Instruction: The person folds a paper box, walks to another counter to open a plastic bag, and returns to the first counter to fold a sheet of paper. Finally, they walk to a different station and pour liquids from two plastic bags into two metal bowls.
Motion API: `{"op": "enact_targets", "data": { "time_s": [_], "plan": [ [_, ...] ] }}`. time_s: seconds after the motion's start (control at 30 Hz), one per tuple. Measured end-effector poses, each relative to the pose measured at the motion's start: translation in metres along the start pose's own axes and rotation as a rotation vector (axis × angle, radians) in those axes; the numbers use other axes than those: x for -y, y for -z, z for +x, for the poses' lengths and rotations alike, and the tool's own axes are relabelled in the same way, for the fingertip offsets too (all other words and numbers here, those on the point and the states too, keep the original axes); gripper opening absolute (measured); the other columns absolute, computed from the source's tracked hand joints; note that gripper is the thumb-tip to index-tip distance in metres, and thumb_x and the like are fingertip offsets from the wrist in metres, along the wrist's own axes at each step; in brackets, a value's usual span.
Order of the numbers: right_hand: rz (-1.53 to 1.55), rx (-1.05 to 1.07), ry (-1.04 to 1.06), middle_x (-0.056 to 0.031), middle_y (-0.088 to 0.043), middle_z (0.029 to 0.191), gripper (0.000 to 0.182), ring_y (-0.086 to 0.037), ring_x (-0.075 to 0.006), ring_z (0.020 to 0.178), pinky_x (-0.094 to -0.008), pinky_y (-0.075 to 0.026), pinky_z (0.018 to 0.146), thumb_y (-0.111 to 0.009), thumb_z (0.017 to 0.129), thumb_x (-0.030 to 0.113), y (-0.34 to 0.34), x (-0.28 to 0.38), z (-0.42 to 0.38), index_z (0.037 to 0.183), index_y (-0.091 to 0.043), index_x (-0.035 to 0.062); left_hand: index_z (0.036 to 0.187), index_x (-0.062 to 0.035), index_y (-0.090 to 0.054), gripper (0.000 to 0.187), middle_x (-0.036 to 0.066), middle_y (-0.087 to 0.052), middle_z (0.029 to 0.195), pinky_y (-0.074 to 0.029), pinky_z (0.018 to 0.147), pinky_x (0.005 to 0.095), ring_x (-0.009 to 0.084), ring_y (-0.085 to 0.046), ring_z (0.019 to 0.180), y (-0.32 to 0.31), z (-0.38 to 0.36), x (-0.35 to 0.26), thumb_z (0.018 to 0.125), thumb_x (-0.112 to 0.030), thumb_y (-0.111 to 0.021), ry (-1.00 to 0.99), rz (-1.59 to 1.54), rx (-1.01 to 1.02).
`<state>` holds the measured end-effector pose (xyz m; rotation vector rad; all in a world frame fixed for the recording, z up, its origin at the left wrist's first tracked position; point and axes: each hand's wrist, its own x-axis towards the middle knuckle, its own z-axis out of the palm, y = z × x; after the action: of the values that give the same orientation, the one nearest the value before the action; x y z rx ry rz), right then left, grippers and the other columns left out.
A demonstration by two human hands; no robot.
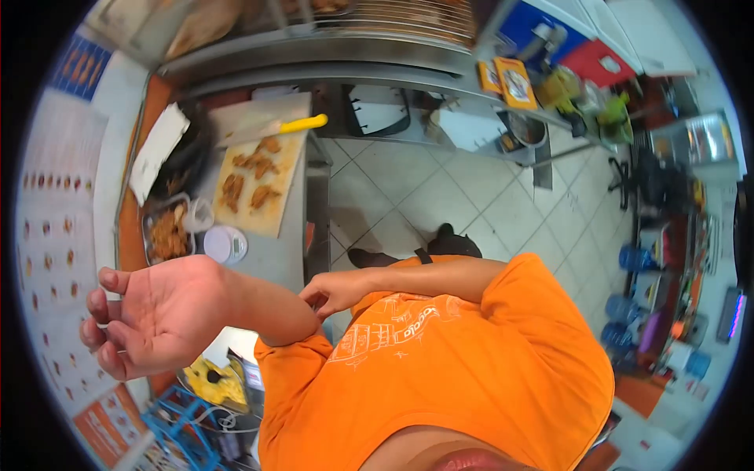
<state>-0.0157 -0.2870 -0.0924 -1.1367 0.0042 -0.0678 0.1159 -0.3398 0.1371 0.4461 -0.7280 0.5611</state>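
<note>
My left hand (161,314) is raised at the left with its palm turned up. Its fingers are loosely bent and apart, and nothing lies in it. Across my body, my right hand (343,292) reaches to my left elbow. Its fingers are curled together against the arm near the orange sleeve (294,361); whatever they pinch, if anything, is hidden. Beyond the left hand is a counter with a cutting board (279,184) bearing several browned chicken pieces (257,163). A knife with a yellow handle (304,123) lies across the board's far end.
A white round kitchen scale (225,244) stands near a tray of fried chicken (167,235) and a clear plastic cup (199,212). Steel shelving (361,59) runs along the far side. Tiled floor (408,180) lies between. A blue crate (177,428) is at the lower left.
</note>
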Motion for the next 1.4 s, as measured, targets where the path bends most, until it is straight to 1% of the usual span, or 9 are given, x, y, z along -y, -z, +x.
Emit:
{"op": "enact_targets", "data": {
  "time_s": [0.4, 0.77, 0.93, 0.97, 1.0, 1.03, 1.17, 1.3, 1.4],
  "plan": [
    [-0.443, -0.812, 0.219, -0.0106, -0.066, 0.069, 0.014, -0.064, -0.0143, 0.061, -0.0283, -0.053, 0.06, -0.058, 0.079, -0.002, 0.067, 0.057, -0.324, 0.091, -0.066, -0.0034, 0.088, -0.008, -0.051, 0.006, 0.009, -0.053, 0.088, -0.043, 0.061, 0.029, 0.0204, -0.051, 0.069, -0.266, -0.297, -0.159, 0.082, -0.006, -0.051, 0.491, -0.668, 0.283],
    [-0.154, -1.934, -0.043, -0.0068, -0.066, 0.075, 0.008, -0.064, -0.0138, 0.07, -0.0278, -0.05, 0.059, -0.06, 0.087, 0.002, 0.096, -0.058, -0.604, 0.092, -0.066, 0.0021, 0.093, -0.0039, -0.062, 0.015, 0.011, -0.063, 0.091, -0.049, 0.073, 0.0325, 0.024, -0.061, 0.083, -0.188, -0.592, -0.232, 0.081, 0.002, -0.057, 1.054, -0.768, 2.085],
    [-0.247, -2.204, -0.574, -0.0124, -0.066, 0.072, 0.019, -0.063, -0.0213, 0.058, -0.0355, -0.05, 0.052, -0.058, 0.089, 0.019, 0.085, -0.282, -0.7, 0.087, -0.067, 0.0017, 0.1, -0.0032, -0.066, 0.025, 0.017, -0.068, 0.101, -0.049, 0.082, 0.0419, 0.0328, -0.063, 0.095, -0.09, -0.694, -0.184, 0.088, -0.021, -0.054, 0.627, -0.703, 2.943],
    [-0.899, -1.972, -0.796, -0.014, -0.065, 0.071, 0.02, -0.064, -0.0235, 0.06, -0.0377, -0.051, 0.054, -0.057, 0.088, 0.017, 0.075, -0.418, -0.729, 0.083, -0.066, -0.0006, 0.102, -0.0038, -0.066, 0.026, 0.017, -0.068, 0.102, -0.049, 0.083, 0.0422, 0.0329, -0.064, 0.095, -0.085, -0.701, -0.179, 0.088, -0.023, -0.054, 0.579, -0.68, 3.06],
    [-0.326, -2.101, -0.801, -0.0248, -0.067, 0.083, 0.022, -0.065, -0.0399, 0.074, -0.0443, -0.054, 0.066, -0.057, 0.086, 0.018, 0.054, -0.471, -0.719, 0.085, -0.067, -0.001, 0.103, -0.0043, -0.066, 0.028, 0.018, -0.067, 0.103, -0.049, 0.083, 0.0425, 0.033, -0.064, 0.095, -0.079, -0.711, -0.174, 0.089, -0.025, -0.054, 0.513, -0.66, 3.179],
    [0.697, -2.143, -0.614, -0.0205, -0.067, 0.084, 0.018, -0.066, -0.0323, 0.07, -0.0433, -0.054, 0.057, -0.057, 0.087, 0.015, 0.008, -0.366, -0.699, 0.083, -0.067, 0.001, 0.105, -0.0053, -0.067, 0.03, 0.018, -0.068, 0.103, -0.049, 0.082, 0.0427, 0.0328, -0.064, 0.094, -0.065, -0.728, -0.166, 0.089, -0.028, -0.054, 0.56, -0.719, 3.18],
    [1.377, -2.071, -0.606, -0.018, -0.068, 0.087, 0.017, -0.067, -0.0269, 0.067, -0.0413, -0.055, 0.053, -0.057, 0.087, 0.013, -0.059, -0.344, -0.664, 0.087, -0.067, -0.0009, 0.103, -0.0038, -0.07, 0.041, 0.022, -0.066, 0.11, -0.047, 0.09, 0.0436, 0.0359, -0.061, 0.106, -0.068, -0.783, -0.163, 0.086, -0.037, -0.052, 0.638, -0.73, 3.343],
    [0.449, -1.71, -1.415, -0.0163, -0.068, 0.105, 0.028, -0.068, -0.0258, 0.097, -0.0405, -0.055, 0.077, -0.059, 0.09, 0.027, -0.049, -0.336, -0.647, 0.099, -0.067, 0.0023, 0.095, -0.0026, -0.07, 0.036, 0.022, -0.068, 0.096, -0.049, 0.077, 0.0442, 0.0338, -0.066, 0.088, -0.11, -0.838, -0.213, 0.085, -0.032, -0.052, 0.166, -0.987, 3.467],
    [0.652, -1.883, -1.145, -0.0176, -0.065, 0.116, 0.033, -0.063, -0.031, 0.109, -0.0425, -0.052, 0.087, -0.059, 0.088, 0.029, -0.023, -0.343, -0.657, 0.11, -0.067, 0.0061, 0.094, -0.0032, -0.07, 0.034, 0.022, -0.068, 0.095, -0.049, 0.075, 0.0458, 0.0362, -0.066, 0.084, -0.185, -0.859, -0.285, 0.083, -0.03, -0.051, 0.06, -1.12, 3.433]
  ]
}}
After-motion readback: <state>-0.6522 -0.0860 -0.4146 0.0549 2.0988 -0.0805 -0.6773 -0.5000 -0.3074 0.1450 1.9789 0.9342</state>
